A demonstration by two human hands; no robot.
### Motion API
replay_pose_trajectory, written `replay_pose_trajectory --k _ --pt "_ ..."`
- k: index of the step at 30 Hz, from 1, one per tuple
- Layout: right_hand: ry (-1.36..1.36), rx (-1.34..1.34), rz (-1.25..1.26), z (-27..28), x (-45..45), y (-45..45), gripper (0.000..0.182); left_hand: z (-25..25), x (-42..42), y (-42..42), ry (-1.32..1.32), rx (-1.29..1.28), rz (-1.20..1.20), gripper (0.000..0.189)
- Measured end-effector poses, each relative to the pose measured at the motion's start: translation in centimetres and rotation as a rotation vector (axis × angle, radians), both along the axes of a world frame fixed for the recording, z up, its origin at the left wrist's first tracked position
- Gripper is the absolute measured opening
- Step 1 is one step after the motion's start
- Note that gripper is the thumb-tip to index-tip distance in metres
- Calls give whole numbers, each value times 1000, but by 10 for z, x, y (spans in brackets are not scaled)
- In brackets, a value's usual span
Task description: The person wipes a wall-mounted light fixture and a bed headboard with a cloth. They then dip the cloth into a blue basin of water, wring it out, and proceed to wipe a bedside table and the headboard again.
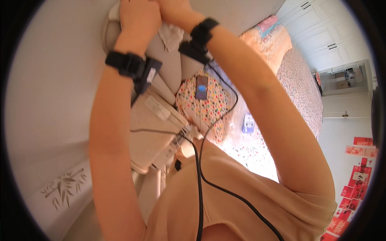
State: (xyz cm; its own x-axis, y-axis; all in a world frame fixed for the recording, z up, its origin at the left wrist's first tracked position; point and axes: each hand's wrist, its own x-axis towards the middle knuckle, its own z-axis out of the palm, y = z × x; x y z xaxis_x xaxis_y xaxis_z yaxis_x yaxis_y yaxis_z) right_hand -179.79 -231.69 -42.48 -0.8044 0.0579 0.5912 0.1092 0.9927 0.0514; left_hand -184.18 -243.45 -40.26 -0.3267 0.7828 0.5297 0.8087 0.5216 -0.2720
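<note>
Both hands are raised to the top edge of the view, close together, and their fingers are cut off by the rim. My left hand [140, 21] shows only its back and wrist. My right hand [178, 12] touches or overlaps it; which of the two I cannot tell. Whatever the fingers may hold is out of view. Each wrist wears a black strap with a device, the left strap [125, 64] and the right strap [200, 36]. A whitish cloth [171, 36] lies on the padded grey headboard [167, 60] beneath the hands.
A smartphone [202, 88] lies on a multicoloured spotted cover [188, 96], with a pale cable from its end. A power strip [156, 107] sits on a beige bedside top [144, 144]. Black cables [199, 192] run down my shirt. A blue-white package [248, 123] lies on the bed.
</note>
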Motion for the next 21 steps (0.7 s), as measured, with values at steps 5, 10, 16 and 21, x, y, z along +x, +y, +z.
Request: replay_pose_trajectory --k 5,10,16,21 --pt "221 -187 45 -14 3 24 25 -28 -1 27 -49 241 -71 13" --pt "240 -280 96 -10 14 50 22 -28 14 54 -58 260 -41 24" --pt "292 -287 110 -1 19 84 18 -18 26 88 -204 290 -71 25" --pt "341 -244 34 -5 28 157 15 -32 20 159 -150 397 -254 27"
